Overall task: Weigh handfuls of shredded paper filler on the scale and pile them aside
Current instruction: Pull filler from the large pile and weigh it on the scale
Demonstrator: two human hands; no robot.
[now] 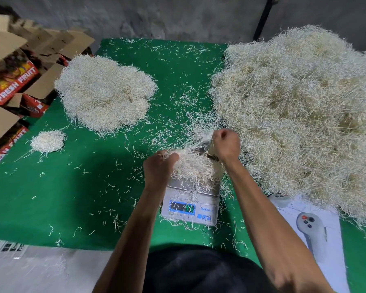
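A small grey digital scale with a lit blue display sits on the green table cover, near the front centre. A handful of white shredded paper lies on its metal platform. My left hand grips the left side of that handful. My right hand is curled, pinching strands at the handful's far right edge. A huge heap of shredded paper fills the right side of the table. A flatter pile of weighed paper lies at the far left, with a small tuft in front of it.
Open cardboard fruit boxes with red printed sides stand along the left edge. A white printed sheet lies at the front right. Loose strands litter the cover. A dark pole leans at the back wall.
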